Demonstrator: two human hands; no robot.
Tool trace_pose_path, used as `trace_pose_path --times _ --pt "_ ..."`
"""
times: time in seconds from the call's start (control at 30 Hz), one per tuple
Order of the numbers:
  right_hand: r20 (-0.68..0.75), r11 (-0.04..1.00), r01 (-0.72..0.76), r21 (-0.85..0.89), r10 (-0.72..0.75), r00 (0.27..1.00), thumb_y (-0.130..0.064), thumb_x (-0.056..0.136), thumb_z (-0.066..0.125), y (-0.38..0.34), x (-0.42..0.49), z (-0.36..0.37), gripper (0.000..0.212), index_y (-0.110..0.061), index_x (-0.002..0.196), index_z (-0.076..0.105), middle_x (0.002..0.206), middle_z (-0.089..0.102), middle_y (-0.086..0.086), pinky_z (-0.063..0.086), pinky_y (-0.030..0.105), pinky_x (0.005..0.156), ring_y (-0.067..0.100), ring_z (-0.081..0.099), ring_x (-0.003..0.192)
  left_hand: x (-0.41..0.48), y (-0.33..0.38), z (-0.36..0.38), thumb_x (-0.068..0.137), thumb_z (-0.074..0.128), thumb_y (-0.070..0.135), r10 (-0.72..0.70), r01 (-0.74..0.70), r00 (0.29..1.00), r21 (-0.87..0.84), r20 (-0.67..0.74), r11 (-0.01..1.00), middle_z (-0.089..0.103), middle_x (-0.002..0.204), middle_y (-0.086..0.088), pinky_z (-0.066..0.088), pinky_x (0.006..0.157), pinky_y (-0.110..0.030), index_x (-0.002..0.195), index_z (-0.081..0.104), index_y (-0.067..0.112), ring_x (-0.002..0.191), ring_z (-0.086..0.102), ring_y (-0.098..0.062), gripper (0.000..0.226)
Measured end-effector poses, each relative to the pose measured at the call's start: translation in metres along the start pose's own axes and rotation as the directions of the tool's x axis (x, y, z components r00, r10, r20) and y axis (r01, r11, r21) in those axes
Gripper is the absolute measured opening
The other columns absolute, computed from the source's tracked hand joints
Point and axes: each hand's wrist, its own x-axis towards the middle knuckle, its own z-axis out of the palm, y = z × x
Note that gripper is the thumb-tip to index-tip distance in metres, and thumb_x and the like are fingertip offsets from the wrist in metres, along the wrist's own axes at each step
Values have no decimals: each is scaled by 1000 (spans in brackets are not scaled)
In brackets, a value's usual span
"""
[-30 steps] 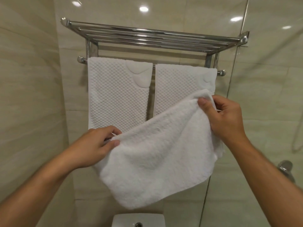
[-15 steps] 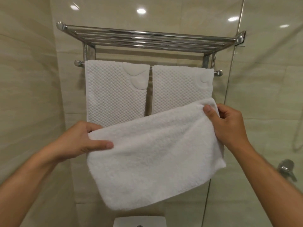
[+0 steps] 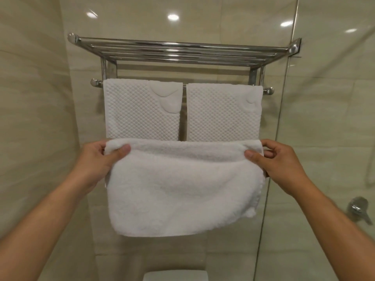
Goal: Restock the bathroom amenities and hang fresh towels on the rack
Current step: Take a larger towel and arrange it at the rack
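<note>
A fluffy white towel (image 3: 182,189) is held level in front of the chrome towel rack (image 3: 182,51), its long axis running left to right. Its upper corners are pinched by the left hand (image 3: 99,161) and the right hand (image 3: 282,161), below two waffle towels (image 3: 142,110) hung on the bar.

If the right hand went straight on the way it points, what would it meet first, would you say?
Apart from the fluffy towel it pinches, the right hand would probably meet the right waffle towel on the rail; depth is unclear, so this is a guess.
</note>
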Motion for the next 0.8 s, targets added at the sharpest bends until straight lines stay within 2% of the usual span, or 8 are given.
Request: trace_pose_path --times 0.07,0.17,0.3,0.37,0.47,0.67,0.73,0.8 --pt "-64 1000 -8 -20 7 998 -20 84 81 6 2 5 15 -20 97 74 85 79 3 57 30 59 19 76 76 3 -6 5 83 79 24 58 -50 995 110 -77 993 78 87 -4 59 77 -38 85 74 21 83 72 -22 6" --pt "-187 994 -15 -107 -6 982 -26 83 82 14 4 14 11 -24 91 74 82 78 -1 61 34 69 17 76 77 6 -12 11 83 81 29 57 -37 991 155 -124 987 77 78 8 58 80 -38 80 74 28 80 71 -15 8" --pt "-296 969 -21 -245 -54 954 -31 86 79 13 2 18 13 -24 89 68 81 73 -10 51 16 61 4 70 75 3 -11 18 84 79 34 14 12 992 201 -128 980 76 88 2 58 80 -39 84 74 24 87 72 -21 11" --pt "-316 954 -39 -298 -60 947 -32 90 73 10 0 20 13 -23 91 64 82 68 -13 46 16 59 3 66 78 1 -7 23 82 78 42 68 -30 987 257 -143 966 76 87 2 58 82 -44 83 74 22 87 71 -23 20" --pt "-298 935 -89 -343 -18 954 -36 94 65 5 -3 27 19 -18 95 60 88 67 -4 45 29 62 15 65 82 -4 3 35 84 69 47 152 -79 975 390 -160 917 69 79 4 49 74 -37 77 66 18 84 65 -27 30" --pt "-113 936 -163 -311 134 984 -36 95 61 -4 -18 51 20 -17 100 61 93 65 -2 40 27 56 14 62 80 -24 6 65 89 68 46 64 -62 998 480 11 875 69 89 10 46 73 -31 90 70 23 88 64 -15 23" --pt "-50 932 -195 -306 189 981 -36 96 63 2 -17 47 18 -18 96 61 89 65 -1 40 26 55 16 61 74 -23 1 60 89 69 48 39 -57 998 448 50 892 72 95 8 52 82 -35 92 72 24 92 66 -16 24" --pt "-112 932 -292 -215 274 955 -33 98 62 15 -12 36 19 -15 102 65 85 67 2 39 23 49 17 59 64 -16 -8 48 88 67 49 40 -36 999 411 -1 911 74 99 4 53 91 -39 93 73 23 98 67 -21 27"
